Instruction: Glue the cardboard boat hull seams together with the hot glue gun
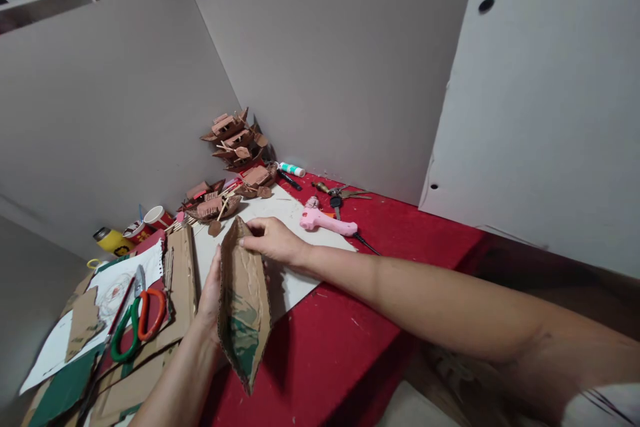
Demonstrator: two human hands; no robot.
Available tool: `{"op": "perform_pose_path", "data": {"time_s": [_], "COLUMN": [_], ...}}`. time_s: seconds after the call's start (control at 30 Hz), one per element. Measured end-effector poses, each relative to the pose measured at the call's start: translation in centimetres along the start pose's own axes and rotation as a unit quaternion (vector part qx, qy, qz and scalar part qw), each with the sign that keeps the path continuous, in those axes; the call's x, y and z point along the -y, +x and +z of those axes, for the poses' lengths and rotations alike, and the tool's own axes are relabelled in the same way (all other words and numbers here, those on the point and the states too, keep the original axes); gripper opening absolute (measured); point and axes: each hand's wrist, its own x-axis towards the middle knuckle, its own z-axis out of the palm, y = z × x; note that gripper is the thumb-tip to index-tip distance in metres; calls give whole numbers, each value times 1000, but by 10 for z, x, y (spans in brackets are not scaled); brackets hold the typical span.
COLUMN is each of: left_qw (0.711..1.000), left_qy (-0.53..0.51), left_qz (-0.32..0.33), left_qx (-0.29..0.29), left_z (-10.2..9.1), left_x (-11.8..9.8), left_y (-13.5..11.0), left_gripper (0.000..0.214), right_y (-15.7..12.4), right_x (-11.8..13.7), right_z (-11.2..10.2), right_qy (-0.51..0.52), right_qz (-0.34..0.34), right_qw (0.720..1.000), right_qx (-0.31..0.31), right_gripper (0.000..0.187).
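A boat-shaped cardboard hull [245, 307] stands on the red table [400, 227], its open inside showing green print. My left hand [210, 297] presses against its left wall from outside, fingers wrapped along it. My right hand [273, 240] pinches the hull's far pointed end, fingers closed on the rim. A white board [290, 280] lies under both hands.
A pink glue gun [325, 220] lies just behind my right hand, with keys [337, 197] and a glue tube [291, 169] beyond. Finished brown cardboard boats [235, 140] pile in the corner. Orange and green scissors [137, 323], cardboard scraps, paper and cups [155, 217] crowd the left.
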Motion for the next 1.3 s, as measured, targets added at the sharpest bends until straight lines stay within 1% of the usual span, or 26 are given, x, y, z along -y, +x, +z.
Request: {"op": "perform_pose_path", "data": {"time_s": [0.1,0.13,0.2,0.23,0.37,0.53,0.67,0.77,0.83,0.9,0.93,1.0,1.07,1.17,1.3], "left_qw": [999,998,996,996,998,995,996,997,996,992,985,962,938,910,871], "left_qy": [37,51,70,73,66,97,86,78,87,119,146,207,255,302,361], "left_qz": [12,28,55,54,2,31,25,18,16,47,80,156,211,262,306], "left_qx": [-18,-23,-24,-20,-5,-19,-24,-9,3,-14,-36,-81,-99,-108,-130], "left_z": [2,2,2,2,-2,-4,1,3,1,-4,-6,-10,-11,-9,-2], "left_x": [0,0,-1,-1,2,9,6,-2,-8,-12,-13,-13,-12,-8,-5], "left_y": [-2,-3,-3,-3,-2,0,0,0,1,1,1,1,0,-2,-8], "left_gripper": [53,53,53,53,56,52,46,42,48,54,54,47,38,26,16], "right_y": [-1,-2,-2,-2,-2,-4,-4,-1,1,2,3,3,2,0,-2], "right_x": [2,3,4,4,5,4,8,13,14,12,10,7,5,3,0], "right_z": [0,1,2,2,3,4,2,-3,-7,-9,-9,-8,-6,-4,-3], "right_qy": [49,60,72,74,82,85,75,56,39,20,13,-5,-31,-67,-68], "right_qz": [78,98,115,116,122,143,155,138,120,101,92,68,40,16,10], "right_qw": [995,993,990,990,989,986,985,989,992,994,995,997,998,997,996], "right_qx": [22,24,22,22,24,15,16,21,27,36,40,43,41,45,59], "right_gripper": [5,4,4,4,6,8,9,9,8,7,7,7,8,5,6]}}
